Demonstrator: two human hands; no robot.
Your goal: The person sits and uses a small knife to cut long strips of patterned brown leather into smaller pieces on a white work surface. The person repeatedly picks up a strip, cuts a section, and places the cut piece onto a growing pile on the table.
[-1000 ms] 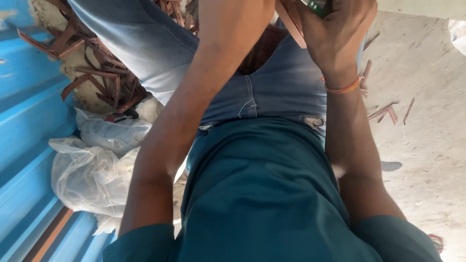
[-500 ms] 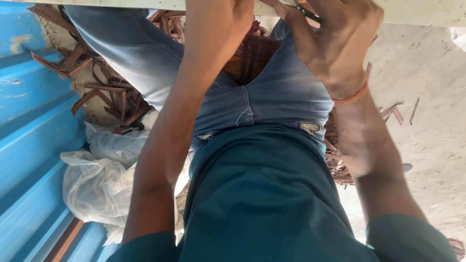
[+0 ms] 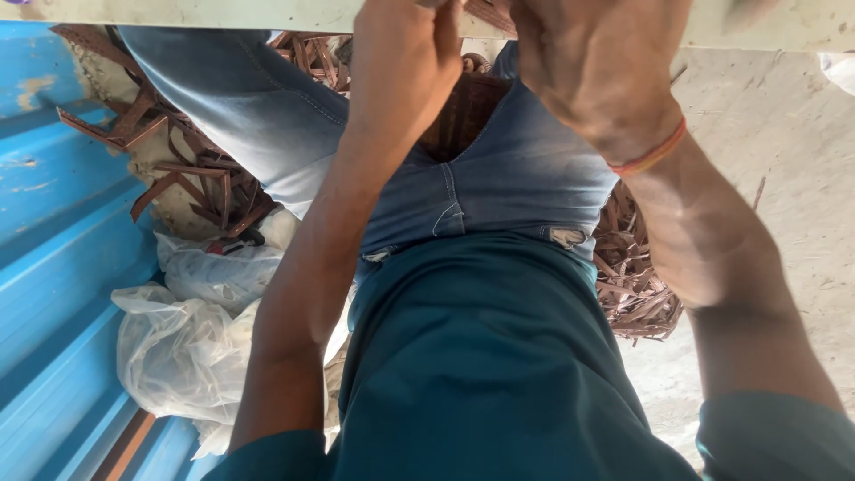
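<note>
I look down along my teal shirt [image 3: 481, 356] and blue jeans [image 3: 499, 187]. My left hand [image 3: 403, 55] and my right hand [image 3: 598, 69], which wears an orange thread at the wrist, reach up to the top edge of the view. A pale board [image 3: 223, 12] cuts off their fingertips, so what they hold is hidden. Just below and between the hands, a brown woven piece [image 3: 463, 114] lies between my thighs. My left hand is nearest to it.
Loose brown strips lie in a heap [image 3: 183, 183] by my left leg and in another heap [image 3: 634, 283] under my right arm. Crumpled clear plastic bags [image 3: 191, 334] sit against a blue corrugated sheet [image 3: 62, 258]. Pale sandy ground [image 3: 788, 187] lies at the right.
Both hands have slid up to the top edge and look larger. The small dark thing seen at my right fingers earlier is out of sight. More blue sheet and bags show.
</note>
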